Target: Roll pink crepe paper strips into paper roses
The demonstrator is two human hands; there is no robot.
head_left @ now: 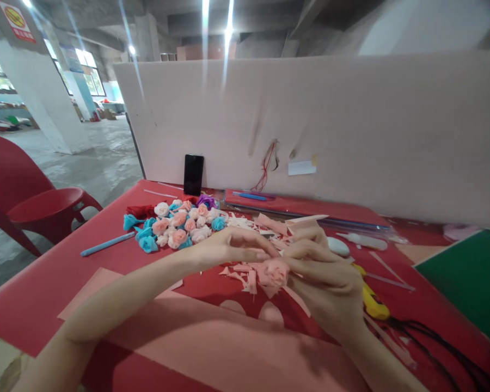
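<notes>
A pink paper rose (274, 272) with curled petals is held over the middle of the table. My right hand (329, 272) grips it from the right with bent fingers, partly covering it. From the left, my left hand (239, 245) reaches in with thumb and fingertips drawn together at the rose's upper edge; what exactly they pinch is partly hidden. Beneath and behind the hands lie pink paper scraps (240, 275). Two rounded pink paper pieces (271, 314) rest below the rose, beside a large pink sheet (212, 337).
Finished paper roses (179, 223) in pink, white and blue pile up at left, near a blue pen (106, 244). A phone (193, 174) leans on the white partition (330, 114). At right are a yellow glue gun (373, 302) with black cord, a white bottle (363, 240) and a green board (469, 283).
</notes>
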